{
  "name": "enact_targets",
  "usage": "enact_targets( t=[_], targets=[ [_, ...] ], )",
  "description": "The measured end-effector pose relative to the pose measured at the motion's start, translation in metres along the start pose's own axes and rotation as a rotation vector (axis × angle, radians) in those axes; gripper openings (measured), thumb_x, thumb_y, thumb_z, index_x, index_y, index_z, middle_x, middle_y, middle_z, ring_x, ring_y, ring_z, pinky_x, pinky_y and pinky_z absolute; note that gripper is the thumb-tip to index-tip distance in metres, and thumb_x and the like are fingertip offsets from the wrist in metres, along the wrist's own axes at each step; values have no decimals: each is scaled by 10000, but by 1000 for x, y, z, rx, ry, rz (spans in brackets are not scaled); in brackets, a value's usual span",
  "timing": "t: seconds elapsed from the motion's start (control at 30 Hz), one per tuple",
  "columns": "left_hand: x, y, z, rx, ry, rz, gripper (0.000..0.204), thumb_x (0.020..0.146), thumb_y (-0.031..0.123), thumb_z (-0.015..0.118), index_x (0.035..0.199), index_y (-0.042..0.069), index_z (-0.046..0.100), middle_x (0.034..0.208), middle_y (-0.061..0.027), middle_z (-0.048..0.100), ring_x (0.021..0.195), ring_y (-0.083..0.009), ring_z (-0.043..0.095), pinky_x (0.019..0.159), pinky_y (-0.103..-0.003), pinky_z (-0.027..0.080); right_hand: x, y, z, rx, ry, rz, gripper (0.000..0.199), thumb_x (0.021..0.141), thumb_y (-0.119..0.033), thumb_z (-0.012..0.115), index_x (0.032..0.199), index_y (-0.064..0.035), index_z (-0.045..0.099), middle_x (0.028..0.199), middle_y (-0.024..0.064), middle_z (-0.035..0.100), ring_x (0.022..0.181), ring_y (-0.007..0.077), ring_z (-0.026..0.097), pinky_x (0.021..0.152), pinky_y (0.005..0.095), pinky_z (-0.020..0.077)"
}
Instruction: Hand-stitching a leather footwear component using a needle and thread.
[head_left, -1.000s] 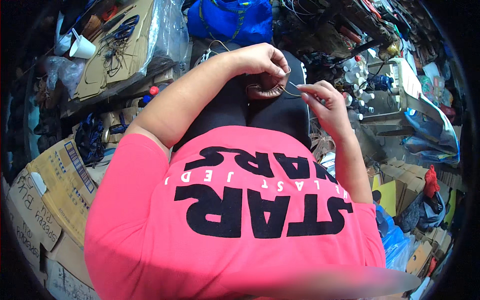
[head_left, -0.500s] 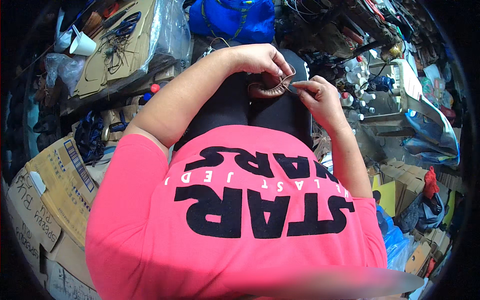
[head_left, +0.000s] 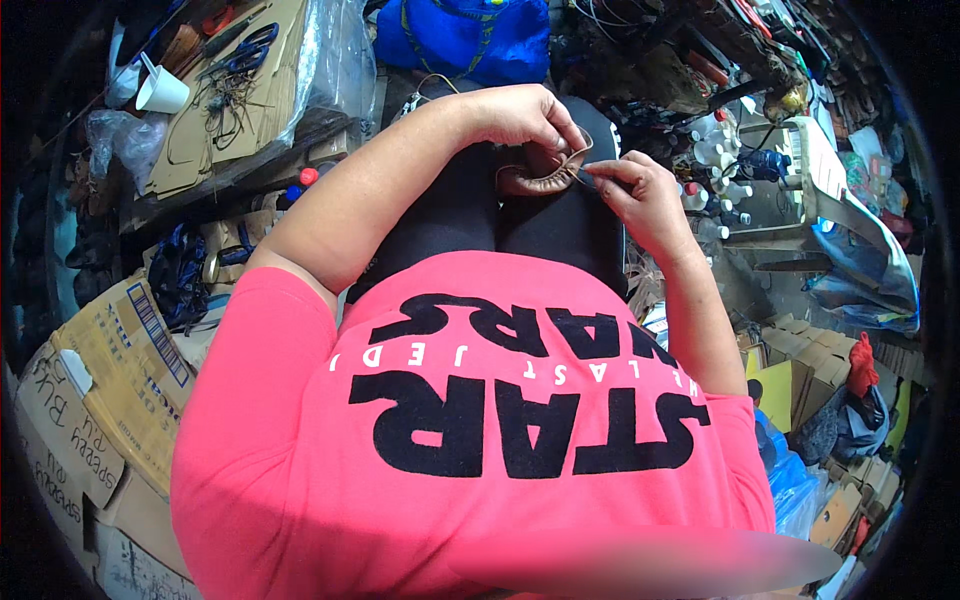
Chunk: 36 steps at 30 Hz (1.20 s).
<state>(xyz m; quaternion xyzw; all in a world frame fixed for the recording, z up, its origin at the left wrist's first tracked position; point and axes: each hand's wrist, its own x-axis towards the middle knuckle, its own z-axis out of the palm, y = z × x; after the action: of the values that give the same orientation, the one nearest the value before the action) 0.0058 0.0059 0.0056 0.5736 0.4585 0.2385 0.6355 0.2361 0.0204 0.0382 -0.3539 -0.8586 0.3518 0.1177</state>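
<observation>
Over my dark-trousered lap lies a brown leather shoe upper with a gathered, puckered edge, like a moccasin's. My left hand is closed, thumb and fingers pinching the raised edge of the leather from its far side. A small, thin pointed tool sits in the pinch of my right hand, its tip against the puckered seam. Its exact kind is too small to make out. Part of the shoe upper's inside is hidden behind my left fingers.
Stacked cardboard sheets at the far left bear scissors and a white cup. A blue bag lies beyond my knees. Several bottles and a plastic chair stand at right; a cardboard box is at left.
</observation>
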Motion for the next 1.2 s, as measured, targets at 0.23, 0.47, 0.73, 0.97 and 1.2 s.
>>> enact_targets(
  t=[0.23,0.47,0.73,0.97,1.2],
  targets=[
    [4,-2,-2,-3,-23,9,293,782,24,606,1069,-12,657,1014,-75,669,884,-127,610,849,-262,468,1,2,11,-13,73,-54,182,764,-102,667,942,-97,706,776,100,589,715,248,600,664,325,471],
    [1,2,-3,77,-65,72,293,797,46,643,1086,-6,647,1009,-63,668,899,-122,604,859,-268,464,6,41,17,449,-48,49,189,807,-73,657,991,-79,701,841,19,573,826,108,536,755,237,421],
    [9,-11,-7,36,-67,131,291,780,41,662,1069,11,659,973,-54,675,885,-115,606,845,-268,467,12,52,21,623,-139,90,206,813,-65,660,1016,-56,691,894,17,584,892,104,534,825,221,404],
    [1,1,-4,355,156,160,272,780,33,628,1049,40,661,965,-91,640,922,-180,593,841,-276,455,9,29,37,458,126,31,160,757,-41,706,915,-63,706,782,7,605,663,95,545,626,232,436],
    [-48,-11,19,647,610,361,343,772,-44,573,1068,107,657,908,-119,558,806,-251,580,712,-324,478,-5,10,20,-42,90,-109,251,739,-72,686,970,-170,705,723,30,548,687,174,556,692,310,418]
  ],
)
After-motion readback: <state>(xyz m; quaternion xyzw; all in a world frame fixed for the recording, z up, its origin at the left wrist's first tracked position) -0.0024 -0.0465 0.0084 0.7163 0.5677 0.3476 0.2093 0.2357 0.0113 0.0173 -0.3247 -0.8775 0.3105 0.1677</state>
